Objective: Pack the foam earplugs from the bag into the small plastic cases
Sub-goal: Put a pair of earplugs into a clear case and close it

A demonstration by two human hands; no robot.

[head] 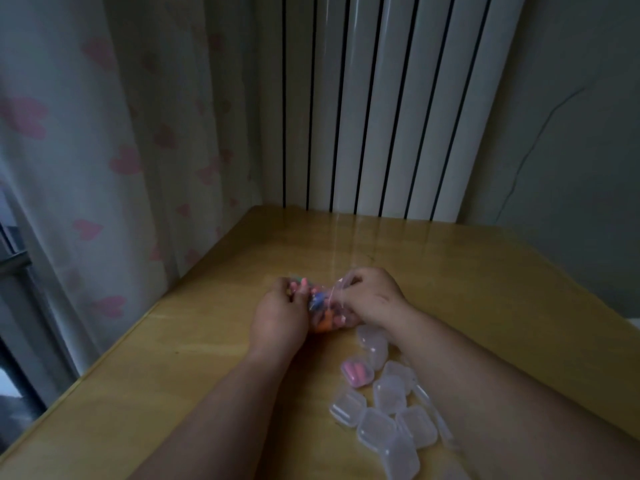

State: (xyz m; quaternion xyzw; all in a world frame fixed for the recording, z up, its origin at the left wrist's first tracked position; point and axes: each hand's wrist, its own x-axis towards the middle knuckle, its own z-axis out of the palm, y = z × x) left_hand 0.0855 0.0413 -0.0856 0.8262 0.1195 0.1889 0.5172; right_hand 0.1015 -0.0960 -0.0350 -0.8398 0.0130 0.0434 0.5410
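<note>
biggest risk imo is the bag [323, 308] giving way all at once; both hands have hold of thin clear film, and if the mouth pops open the earplugs [320, 299] scatter; they're light foam, so they'd probably bounce and roll off the table's [207, 341] left edge; second worry: the right forearm [485, 375] lies right along the pile of cases [381, 420], so one jerk of that arm could sweep the empties toward the near edge; the filled case [356, 373], pink plugs inside, sits at the far side of that pile; can't tell if its lid is snapped, so it might spill too.

grip: left hand [278, 306] has its fingers curled round the bag's left end, a plug or two showing right at the fingertips; right hand [374, 299] pinches the bunched film at the right end; so the bag is clamped from both sides, about mid-table; resting on the wood or just off it, can't tell; most of the plugs sit in the gap between the hands, below the right pinch; the cases are just nearside and right of it, none in hand.
</note>
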